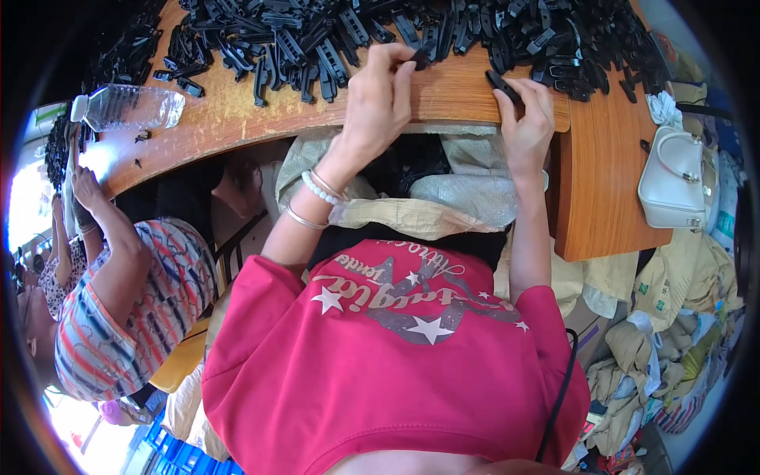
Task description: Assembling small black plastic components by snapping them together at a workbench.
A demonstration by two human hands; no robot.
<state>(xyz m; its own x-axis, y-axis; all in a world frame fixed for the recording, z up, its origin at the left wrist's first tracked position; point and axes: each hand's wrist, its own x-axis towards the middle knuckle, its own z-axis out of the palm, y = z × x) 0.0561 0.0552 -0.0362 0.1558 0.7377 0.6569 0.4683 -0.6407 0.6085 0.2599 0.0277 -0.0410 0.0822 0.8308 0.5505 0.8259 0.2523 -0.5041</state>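
Note:
A big heap of black plastic clips (380, 32) covers the far side of a wooden table (443, 95). My left hand (378, 99), with a bead bracelet and a bangle on its wrist, pinches a small black clip (420, 57) at the edge of the heap. My right hand (526, 119) rests on the table's front edge and holds another black clip (502, 82) between thumb and fingers. Both forearms reach up from my red shirt (396, 356).
A clear plastic bottle (131, 107) lies at the table's left end. A white handbag (673, 178) sits on the right side. An open woven sack (451, 194) hangs below the table edge. A co-worker in a striped shirt (134, 309) sits to the left. Stuffed bags (673, 317) pile at the right.

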